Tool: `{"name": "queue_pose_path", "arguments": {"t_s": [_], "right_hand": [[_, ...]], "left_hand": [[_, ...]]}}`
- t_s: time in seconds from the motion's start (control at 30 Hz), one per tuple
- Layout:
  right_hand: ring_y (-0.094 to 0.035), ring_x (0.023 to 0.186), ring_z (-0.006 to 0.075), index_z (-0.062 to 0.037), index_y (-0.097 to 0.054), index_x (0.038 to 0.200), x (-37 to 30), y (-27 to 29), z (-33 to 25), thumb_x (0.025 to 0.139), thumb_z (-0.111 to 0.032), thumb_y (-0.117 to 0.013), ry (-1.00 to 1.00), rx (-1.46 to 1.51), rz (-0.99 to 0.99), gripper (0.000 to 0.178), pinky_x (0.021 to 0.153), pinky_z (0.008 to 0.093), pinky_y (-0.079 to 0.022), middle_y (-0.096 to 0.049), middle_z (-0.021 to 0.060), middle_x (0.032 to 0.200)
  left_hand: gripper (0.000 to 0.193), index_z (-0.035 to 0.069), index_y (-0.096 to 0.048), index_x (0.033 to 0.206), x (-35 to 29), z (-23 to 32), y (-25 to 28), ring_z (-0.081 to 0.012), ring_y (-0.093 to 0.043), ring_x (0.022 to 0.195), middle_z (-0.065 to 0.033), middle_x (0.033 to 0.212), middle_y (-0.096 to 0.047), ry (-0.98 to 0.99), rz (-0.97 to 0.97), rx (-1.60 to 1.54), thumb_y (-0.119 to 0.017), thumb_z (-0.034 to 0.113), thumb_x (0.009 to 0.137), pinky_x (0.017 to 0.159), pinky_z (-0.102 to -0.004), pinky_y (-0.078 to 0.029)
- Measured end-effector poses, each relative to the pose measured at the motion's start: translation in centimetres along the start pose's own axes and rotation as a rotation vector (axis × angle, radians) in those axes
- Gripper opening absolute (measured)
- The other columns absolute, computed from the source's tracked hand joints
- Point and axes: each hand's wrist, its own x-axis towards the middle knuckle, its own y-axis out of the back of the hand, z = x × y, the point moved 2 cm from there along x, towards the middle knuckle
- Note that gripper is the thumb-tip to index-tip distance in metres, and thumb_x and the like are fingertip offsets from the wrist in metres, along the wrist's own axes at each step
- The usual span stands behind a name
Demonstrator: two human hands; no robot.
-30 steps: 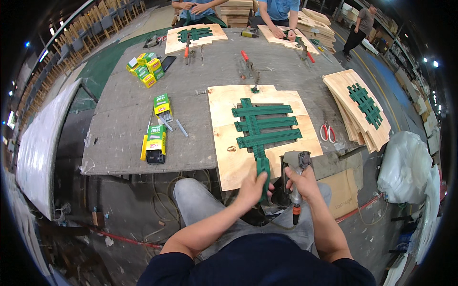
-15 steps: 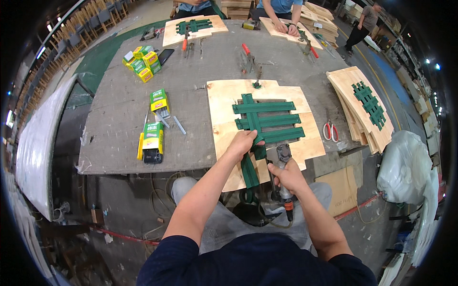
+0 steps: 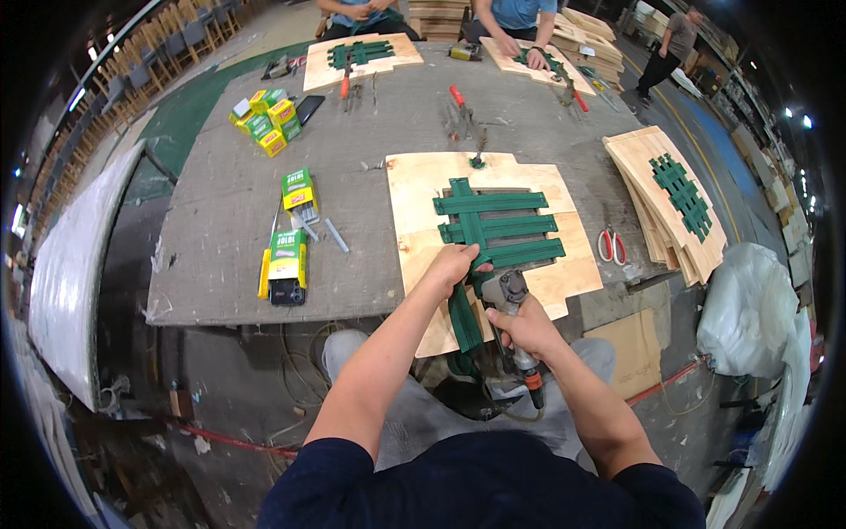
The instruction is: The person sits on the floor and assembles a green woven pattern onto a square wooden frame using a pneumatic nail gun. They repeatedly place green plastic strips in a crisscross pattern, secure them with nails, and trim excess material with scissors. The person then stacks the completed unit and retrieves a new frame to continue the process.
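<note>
A pale plywood panel (image 3: 412,198) lies at the near edge of the table, with green webbing straps (image 3: 502,201) woven over its slatted opening. Fingers pinched, my left hand (image 3: 453,266) holds down a green strap (image 3: 463,319) whose loose end hangs toward my lap. My right hand (image 3: 522,328) is wrapped round the grip of a pneumatic staple gun (image 3: 506,289). Its metal head is over the panel's near part, close beside my left fingers. Whether the nose touches the strap is hidden.
Staple boxes (image 3: 298,194) and loose staple strips (image 3: 335,234) lie left. Red-handled snips (image 3: 612,247) sit right of the panel, near stacked panels (image 3: 643,159). A clamp tool (image 3: 460,108) stands beyond. Two co-workers handle panels (image 3: 405,53) across the table.
The staple gun in my right hand has moved slightly left, closer to my left fingers. My left hand keeps its pinch on the strap.
</note>
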Motion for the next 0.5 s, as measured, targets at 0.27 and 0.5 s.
{"name": "queue_pose_path", "arguments": {"t_s": [0.27,0.5], "right_hand": [[-0.059,0.052,0.0133,0.0001,-0.060,0.112,0.7,3.6,0.6,0.094,-0.021,-0.072,0.057,0.230,-0.044,0.030,0.043,0.0294,-0.047,-0.064,0.0058,0.077],[-0.058,0.050,0.0172,-0.0065,-0.057,0.101,7.4,18.7,4.6,0.096,-0.035,-0.071,-0.064,0.681,0.137,0.033,0.045,0.0337,-0.049,-0.059,0.0061,0.067]], "left_hand": [[0.039,-0.003,-0.066,0.114,-1.0,-0.5,0.6,-0.0117,-0.042,0.042,-0.0116,0.101,-0.077,-0.068,0.045,0.041,-0.046,0.030,0.107,0.042,-0.0297,-0.036],[0.037,-0.002,-0.063,0.113,-5.4,-2.3,-1.3,-0.0152,-0.058,0.056,-0.0165,0.101,-0.074,-0.061,0.049,0.026,-0.044,0.030,0.110,0.049,-0.0308,-0.049]]}}
